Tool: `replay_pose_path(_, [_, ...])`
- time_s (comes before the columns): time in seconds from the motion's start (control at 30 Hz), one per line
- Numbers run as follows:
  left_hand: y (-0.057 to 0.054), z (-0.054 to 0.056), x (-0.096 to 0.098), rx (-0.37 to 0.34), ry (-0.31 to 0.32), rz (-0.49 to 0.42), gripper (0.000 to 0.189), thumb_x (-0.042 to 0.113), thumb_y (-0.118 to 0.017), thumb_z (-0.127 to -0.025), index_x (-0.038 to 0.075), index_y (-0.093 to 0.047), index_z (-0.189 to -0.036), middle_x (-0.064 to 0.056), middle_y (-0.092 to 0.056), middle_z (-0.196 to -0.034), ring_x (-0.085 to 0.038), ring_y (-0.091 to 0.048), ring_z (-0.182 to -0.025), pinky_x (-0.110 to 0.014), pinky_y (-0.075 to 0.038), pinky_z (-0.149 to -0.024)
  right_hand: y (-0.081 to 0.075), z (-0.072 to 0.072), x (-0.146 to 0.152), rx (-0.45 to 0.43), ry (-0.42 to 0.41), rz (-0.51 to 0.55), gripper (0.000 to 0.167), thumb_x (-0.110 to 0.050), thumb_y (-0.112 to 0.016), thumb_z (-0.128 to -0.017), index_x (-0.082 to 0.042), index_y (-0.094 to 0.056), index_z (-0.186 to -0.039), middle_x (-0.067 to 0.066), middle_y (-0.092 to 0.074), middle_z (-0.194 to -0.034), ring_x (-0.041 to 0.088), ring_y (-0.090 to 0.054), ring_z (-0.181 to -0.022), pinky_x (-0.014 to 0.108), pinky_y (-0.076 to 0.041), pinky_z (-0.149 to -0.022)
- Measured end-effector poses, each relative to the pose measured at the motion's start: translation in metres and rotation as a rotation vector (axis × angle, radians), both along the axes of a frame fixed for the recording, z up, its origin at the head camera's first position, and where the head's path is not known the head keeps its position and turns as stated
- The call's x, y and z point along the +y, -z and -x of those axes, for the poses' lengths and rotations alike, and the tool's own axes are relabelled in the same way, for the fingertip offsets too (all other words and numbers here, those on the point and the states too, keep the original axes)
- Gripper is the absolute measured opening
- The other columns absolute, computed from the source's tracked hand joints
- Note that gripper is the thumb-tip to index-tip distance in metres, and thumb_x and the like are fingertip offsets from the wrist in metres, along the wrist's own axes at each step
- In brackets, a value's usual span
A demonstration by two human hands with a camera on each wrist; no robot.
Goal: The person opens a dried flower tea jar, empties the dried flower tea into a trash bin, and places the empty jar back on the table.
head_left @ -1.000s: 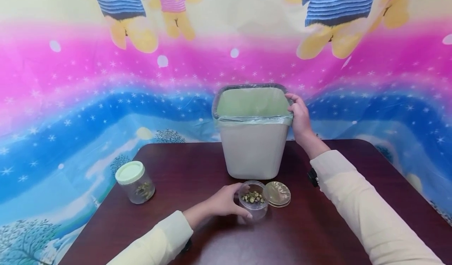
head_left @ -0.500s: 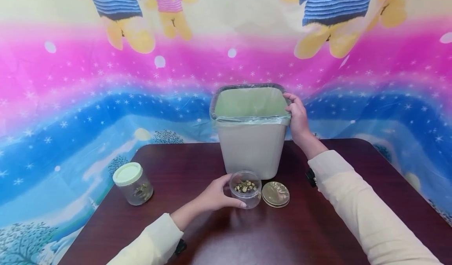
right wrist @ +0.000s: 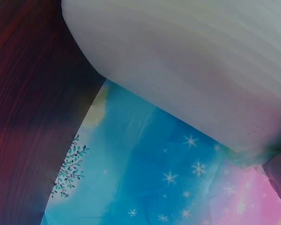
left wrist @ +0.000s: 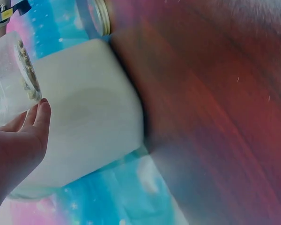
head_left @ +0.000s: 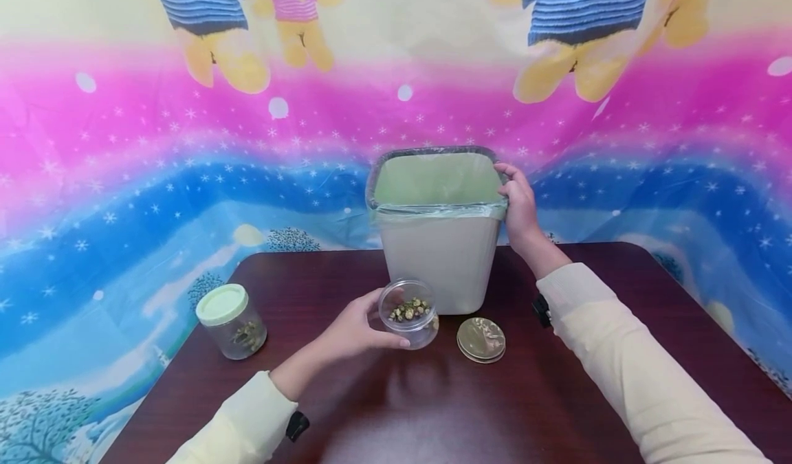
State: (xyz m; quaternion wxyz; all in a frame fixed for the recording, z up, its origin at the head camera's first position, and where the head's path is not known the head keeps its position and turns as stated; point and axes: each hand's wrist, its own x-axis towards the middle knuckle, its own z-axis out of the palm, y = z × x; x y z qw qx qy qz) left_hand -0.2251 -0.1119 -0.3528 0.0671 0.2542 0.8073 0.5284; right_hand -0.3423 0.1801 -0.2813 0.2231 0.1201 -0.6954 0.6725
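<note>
My left hand (head_left: 355, 326) grips a small clear plastic jar (head_left: 399, 330) without a lid, held a little above the table in front of the bin. Dried flower buds (head_left: 410, 308) lie inside it. In the left wrist view the jar (left wrist: 7, 79) sits between thumb and fingers, with the bin (left wrist: 89, 112) behind. My right hand (head_left: 521, 206) holds the right rim of the pale waste bin (head_left: 439, 254), which stands upright with a translucent green liner (head_left: 442, 179) folded over its edge. Only a piece of the right hand (right wrist: 280, 178) shows in the right wrist view.
A round gold-coloured lid (head_left: 481, 339) lies on the dark red-brown table (head_left: 526, 409), right of the held jar. On the left stands another clear jar (head_left: 234, 333) with a pale green lid and similar contents. A patterned cloth (head_left: 309, 120) hangs behind the table.
My left hand has lifted the open jar off the table and moved it left, away from the gold-coloured lid. The right hand keeps its hold on the bin.
</note>
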Motion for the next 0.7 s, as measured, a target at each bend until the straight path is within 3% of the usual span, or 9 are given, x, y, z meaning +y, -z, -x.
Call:
replay_pose_path(0.23, [-0.001,0.011,-0.021,0.046,-0.014,-0.005,0.074,0.016,-0.087,-0.072,0.008,-0.052,-0.137,-0.006,-0.058,-0.131,-0.021,-0.055,-0.12,-0.043,-0.044,-0.097,0.0,0.001,0.0,0.001,0.011,-0.005,0.053,-0.008,-0.029,-0.087,0.004,-0.042,-0.137,0.009,-0.032,-0.152,0.022,-0.024,-0.141,0.046,-0.023,-0.103])
replay_pose_path(0.7, [-0.047,0.013,-0.054,0.119,-0.094,0.051,0.076,0.017,-0.088,-0.071,0.005,-0.052,-0.137,-0.008,-0.06,-0.129,-0.022,-0.055,-0.121,-0.044,-0.044,-0.099,0.002,0.0,0.0,-0.007,0.003,-0.008,0.053,-0.01,-0.028,-0.088,0.001,-0.042,-0.137,0.008,-0.031,-0.153,0.024,-0.026,-0.139,0.044,-0.025,-0.098])
